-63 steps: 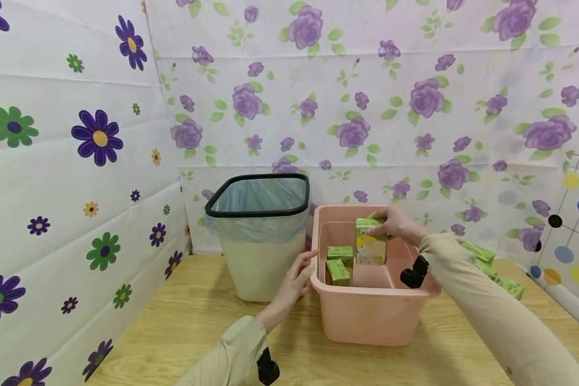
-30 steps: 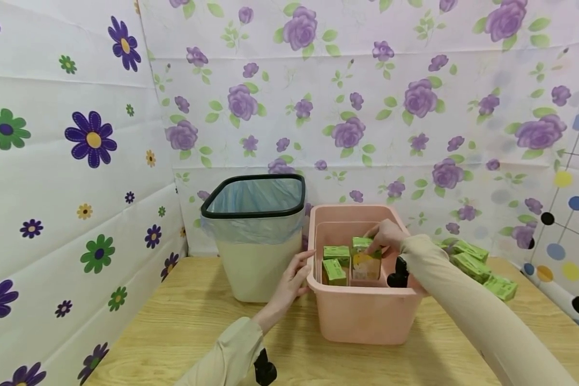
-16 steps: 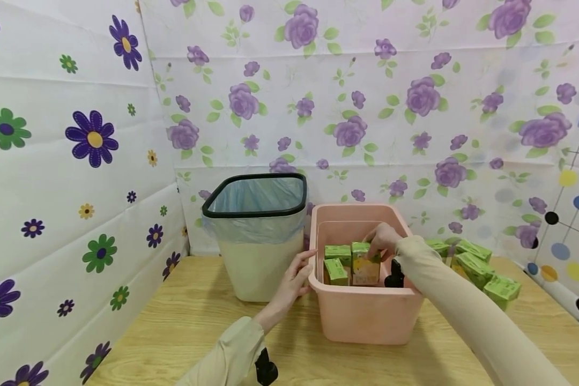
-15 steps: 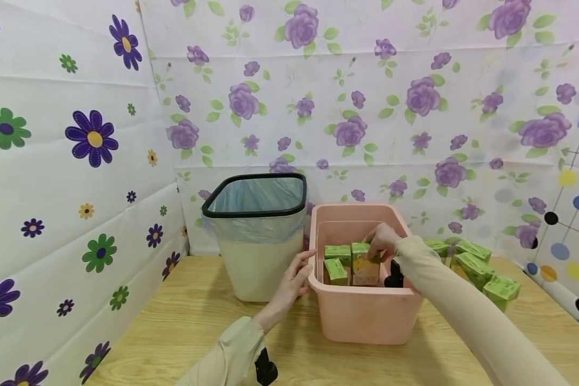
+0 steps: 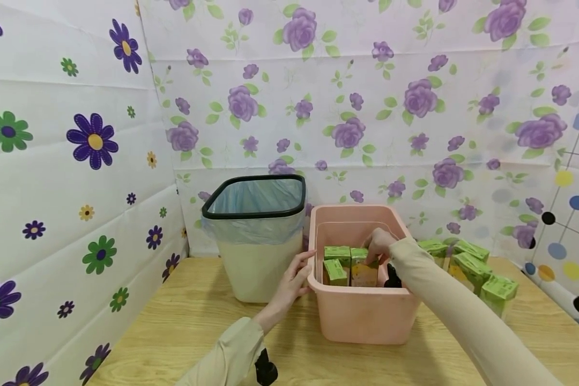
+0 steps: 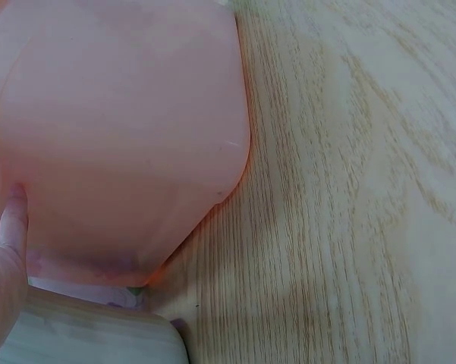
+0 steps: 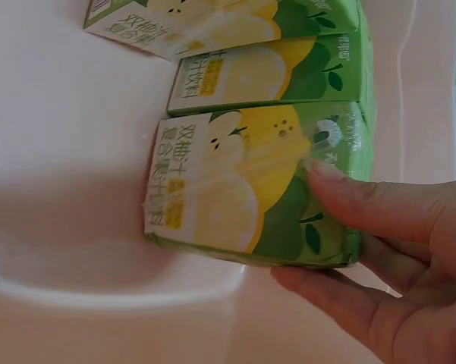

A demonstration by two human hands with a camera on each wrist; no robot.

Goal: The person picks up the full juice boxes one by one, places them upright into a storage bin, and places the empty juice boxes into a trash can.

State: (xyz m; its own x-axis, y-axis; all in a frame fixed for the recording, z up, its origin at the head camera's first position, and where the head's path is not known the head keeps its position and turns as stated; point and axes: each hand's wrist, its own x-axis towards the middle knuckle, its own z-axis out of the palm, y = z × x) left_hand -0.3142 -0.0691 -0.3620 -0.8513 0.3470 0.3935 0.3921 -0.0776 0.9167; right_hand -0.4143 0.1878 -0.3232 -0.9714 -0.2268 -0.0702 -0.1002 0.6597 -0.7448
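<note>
My right hand reaches down into the pink tub and pinches a green and yellow juice carton between thumb and fingers. In the right wrist view the carton is wrapped in clear film and stands side by side with a second juice carton. A third carton sits in front of that one, by the tub's left wall. Outside the tub, my left hand touches its left rim with extended fingers. One finger lies along the pink wall in the left wrist view.
Left of the tub stands a cream waste bin with a black rim and blue liner. Several more juice cartons are grouped on the wooden table at right, partly behind my right forearm. Flowered sheets enclose the back and sides.
My right hand has lowered the juice carton into the tub, to stand beside the second one. The left hand has stayed at the rim.
</note>
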